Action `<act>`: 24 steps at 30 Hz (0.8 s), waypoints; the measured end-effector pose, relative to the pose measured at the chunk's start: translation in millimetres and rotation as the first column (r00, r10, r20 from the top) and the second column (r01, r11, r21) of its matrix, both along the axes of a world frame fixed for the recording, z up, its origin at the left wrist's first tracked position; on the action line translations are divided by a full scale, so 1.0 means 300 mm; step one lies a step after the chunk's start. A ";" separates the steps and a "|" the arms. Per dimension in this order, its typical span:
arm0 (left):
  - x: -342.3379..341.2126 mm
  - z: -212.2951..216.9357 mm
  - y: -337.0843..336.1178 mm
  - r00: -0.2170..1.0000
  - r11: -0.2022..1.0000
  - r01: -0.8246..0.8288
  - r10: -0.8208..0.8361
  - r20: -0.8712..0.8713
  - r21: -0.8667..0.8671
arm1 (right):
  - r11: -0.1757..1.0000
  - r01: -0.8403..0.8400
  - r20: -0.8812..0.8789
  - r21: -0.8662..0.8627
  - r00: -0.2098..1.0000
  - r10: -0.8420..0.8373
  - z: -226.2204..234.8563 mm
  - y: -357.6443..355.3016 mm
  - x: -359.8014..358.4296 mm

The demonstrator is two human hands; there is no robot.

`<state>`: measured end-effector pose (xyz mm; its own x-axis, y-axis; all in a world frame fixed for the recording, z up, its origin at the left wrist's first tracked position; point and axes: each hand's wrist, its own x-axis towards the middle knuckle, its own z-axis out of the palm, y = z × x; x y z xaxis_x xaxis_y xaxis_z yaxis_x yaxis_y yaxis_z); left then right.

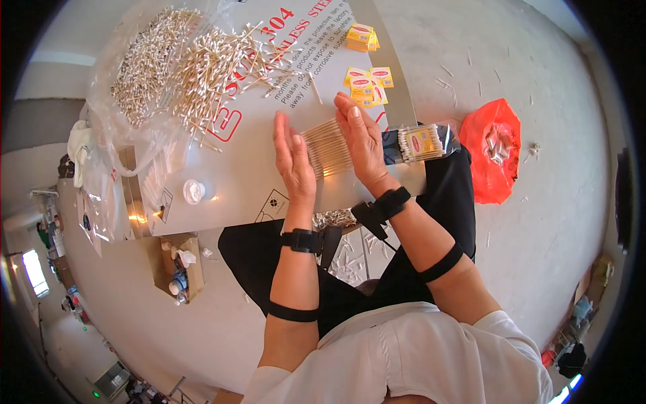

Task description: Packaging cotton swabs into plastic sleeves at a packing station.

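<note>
On the metal tabletop, a flat row of cotton swabs [328, 149] lies side by side between my two hands. My left hand [295, 160] stands on edge at the left ends of the swabs, fingers stretched out. Along their right ends my right hand [364, 143] is held the same way, its palm facing the left one. Neither hand has its fingers wrapped round anything. Just right of my right wrist is a clear pack of cotton swabs [420, 142] with a yellow label. Yellow-and-white cards [363, 86] lie beyond my right fingertips.
A large heap of loose cotton swabs [212, 71] spills from a clear plastic bag [104, 101] at the far left. A small white round container [194, 192] stands near the table's front edge. More cards [361, 37] are stacked farther back. A red bag [490, 151] sits right of the table.
</note>
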<state>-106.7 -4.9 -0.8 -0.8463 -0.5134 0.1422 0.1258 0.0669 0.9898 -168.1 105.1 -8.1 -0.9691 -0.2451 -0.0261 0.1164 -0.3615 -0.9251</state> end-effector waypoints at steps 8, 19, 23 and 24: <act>0.035 0.042 0.041 0.880 0.321 0.416 0.096 0.466 -0.851 | 0.996 0.021 0.110 -0.082 0.994 -0.012 0.008 0.033 -0.005; 0.068 0.041 0.093 0.842 0.314 0.454 0.156 0.517 -0.834 | 0.996 0.022 0.102 -0.088 0.995 -0.013 0.000 0.035 -0.010; 0.064 0.003 0.067 0.918 0.412 0.281 0.148 0.368 -0.867 | 0.993 0.015 0.131 -0.116 0.991 0.001 0.014 0.033 -0.009; 0.064 0.002 0.053 0.947 0.447 0.200 0.139 0.289 -0.872 | 0.993 0.015 0.131 -0.114 0.991 0.000 0.013 0.034 -0.009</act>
